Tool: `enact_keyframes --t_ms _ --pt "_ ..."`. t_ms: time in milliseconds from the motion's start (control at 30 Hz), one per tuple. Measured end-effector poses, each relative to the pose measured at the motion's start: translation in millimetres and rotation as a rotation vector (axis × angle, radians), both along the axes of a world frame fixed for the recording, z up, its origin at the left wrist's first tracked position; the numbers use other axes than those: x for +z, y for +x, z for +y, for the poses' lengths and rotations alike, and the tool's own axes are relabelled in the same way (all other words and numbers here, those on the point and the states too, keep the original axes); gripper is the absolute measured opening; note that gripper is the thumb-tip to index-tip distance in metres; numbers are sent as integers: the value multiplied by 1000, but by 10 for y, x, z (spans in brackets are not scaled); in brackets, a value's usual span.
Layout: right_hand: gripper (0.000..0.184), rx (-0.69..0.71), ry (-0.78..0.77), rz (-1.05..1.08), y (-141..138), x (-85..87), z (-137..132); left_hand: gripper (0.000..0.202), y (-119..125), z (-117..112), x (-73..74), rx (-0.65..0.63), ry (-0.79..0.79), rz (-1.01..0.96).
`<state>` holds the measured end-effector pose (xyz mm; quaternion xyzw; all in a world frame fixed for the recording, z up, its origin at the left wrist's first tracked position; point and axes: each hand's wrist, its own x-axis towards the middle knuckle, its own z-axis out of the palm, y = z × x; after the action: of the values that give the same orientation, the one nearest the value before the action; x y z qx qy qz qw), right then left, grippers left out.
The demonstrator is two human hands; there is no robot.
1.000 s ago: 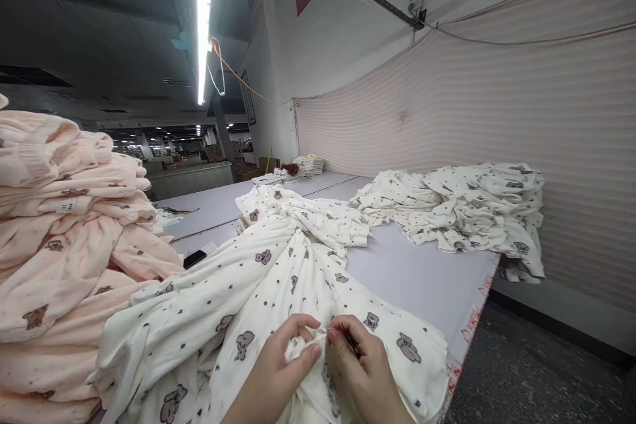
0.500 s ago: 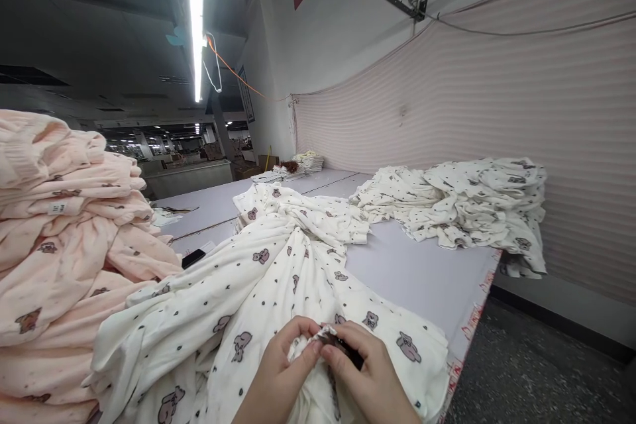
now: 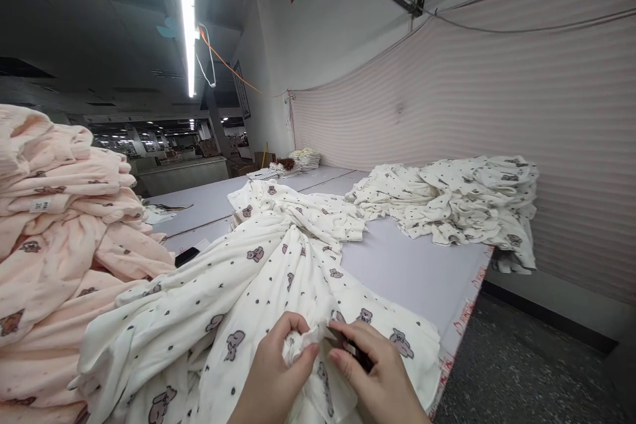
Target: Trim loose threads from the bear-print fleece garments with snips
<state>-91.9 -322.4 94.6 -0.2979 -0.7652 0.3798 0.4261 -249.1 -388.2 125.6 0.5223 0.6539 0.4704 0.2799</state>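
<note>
Currently: one white garment (image 3: 263, 278), draped across the table (image 3: 412, 271), front middle.
Left to right, I list: pink pile (image 3: 64, 258), beside the garment; left hand (image 3: 278, 361), fingertips pinching a gather of that garment; dark tool (image 3: 358, 354), tip just beside the gather, touching or not I cannot tell; right hand (image 3: 377, 364), fingers closed around the tool; white pile (image 3: 457, 202), at the table's right edge. For good handling, I'd want the pinch taut and the tip clear of the left thumb and loose folds.
</note>
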Motion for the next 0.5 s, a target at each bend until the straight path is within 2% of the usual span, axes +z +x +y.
enact_keyframes --t_ms 100,167,300,500 --pt "31 -74 221 -72 37 -32 -63 10 63 3 -21 -65 48 147" --pt "27 -109 291 -101 41 -49 -77 12 94 9 -22 -96 72 193" --pt "26 -86 300 -127 59 -66 -48 12 96 31 -19 -153 71 195" --pt "24 -132 313 -98 121 -94 -11 20 13 59 37 -197 -65 -35"
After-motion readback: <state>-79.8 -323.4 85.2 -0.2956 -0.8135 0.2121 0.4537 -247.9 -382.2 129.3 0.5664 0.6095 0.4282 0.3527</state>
